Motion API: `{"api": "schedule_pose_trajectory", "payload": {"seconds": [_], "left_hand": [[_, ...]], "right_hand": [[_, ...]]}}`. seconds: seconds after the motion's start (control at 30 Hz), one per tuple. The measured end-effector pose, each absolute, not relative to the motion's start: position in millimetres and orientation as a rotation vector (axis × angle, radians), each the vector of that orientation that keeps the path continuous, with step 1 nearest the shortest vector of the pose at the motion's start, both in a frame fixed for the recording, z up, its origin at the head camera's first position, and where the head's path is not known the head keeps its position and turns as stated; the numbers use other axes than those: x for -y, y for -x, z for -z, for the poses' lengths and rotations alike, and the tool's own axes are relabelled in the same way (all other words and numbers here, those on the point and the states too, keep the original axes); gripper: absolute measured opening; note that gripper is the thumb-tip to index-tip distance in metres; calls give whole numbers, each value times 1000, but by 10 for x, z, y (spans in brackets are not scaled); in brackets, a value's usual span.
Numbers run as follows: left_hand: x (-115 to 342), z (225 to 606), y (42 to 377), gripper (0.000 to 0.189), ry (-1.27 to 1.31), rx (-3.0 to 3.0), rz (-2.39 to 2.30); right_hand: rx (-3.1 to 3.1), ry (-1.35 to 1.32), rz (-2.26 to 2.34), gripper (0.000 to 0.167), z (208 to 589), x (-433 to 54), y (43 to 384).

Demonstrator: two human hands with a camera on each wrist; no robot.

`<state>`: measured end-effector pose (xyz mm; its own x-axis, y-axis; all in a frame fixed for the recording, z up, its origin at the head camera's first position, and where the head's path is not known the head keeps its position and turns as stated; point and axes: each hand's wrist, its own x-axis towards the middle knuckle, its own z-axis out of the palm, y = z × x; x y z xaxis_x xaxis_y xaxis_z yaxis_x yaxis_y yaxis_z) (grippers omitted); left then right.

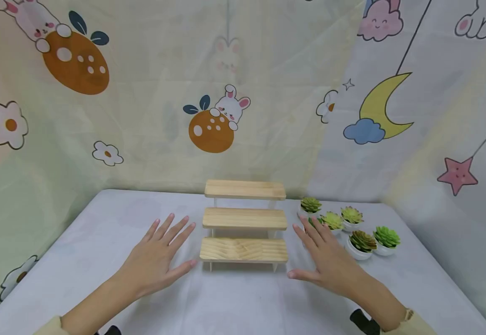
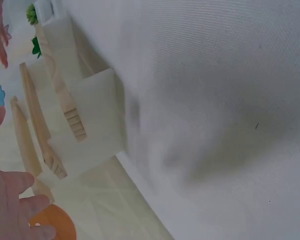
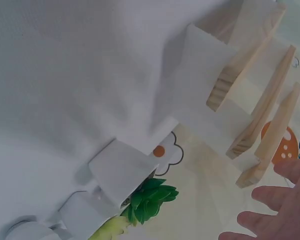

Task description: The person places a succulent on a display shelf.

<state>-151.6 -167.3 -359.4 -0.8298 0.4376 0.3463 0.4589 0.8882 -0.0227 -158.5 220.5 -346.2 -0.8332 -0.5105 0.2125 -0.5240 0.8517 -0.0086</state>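
Observation:
A three-step wooden display stand (image 1: 244, 218) with white supports stands in the middle of the table. To its left, my left hand (image 1: 152, 260) hovers with fingers spread and holds nothing. My right hand (image 1: 331, 260) is held the same way on the stand's right, also holding nothing. Several small potted succulents in white pots are grouped beyond and right of that hand, among them a reddish-green succulent (image 1: 362, 242) and a bright green succulent (image 1: 387, 237). A dark green succulent (image 3: 149, 201) shows in the right wrist view; the right hand partly hides it in the head view.
The white-covered table (image 1: 243, 302) meets a patterned cloth backdrop (image 1: 151, 93) behind and at both sides. Part of a black object (image 1: 364, 322) shows beneath the right forearm, and another black object (image 1: 112, 330) lies at the bottom edge by the left forearm.

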Motion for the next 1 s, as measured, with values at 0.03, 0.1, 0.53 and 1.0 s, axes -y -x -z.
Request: {"api": "schedule_pose_trajectory", "payload": {"seconds": [0.03, 0.1, 0.53, 1.0], "left_hand": [[1673, 3600, 1518, 70, 666, 2711, 89], [1671, 3607, 1523, 71, 668, 2710, 94], [1649, 3630, 1552, 71, 651, 2688, 165], [1587, 3671, 1555, 70, 591, 2643, 422]], "right_hand": [[2839, -785, -119, 97, 3457, -2213, 1583], [2847, -767, -148, 97, 3450, -2231, 1581], [2821, -683, -326, 97, 3486, -2303, 1599], [2881, -453, -739, 99, 3522, -2422, 1763]]}}
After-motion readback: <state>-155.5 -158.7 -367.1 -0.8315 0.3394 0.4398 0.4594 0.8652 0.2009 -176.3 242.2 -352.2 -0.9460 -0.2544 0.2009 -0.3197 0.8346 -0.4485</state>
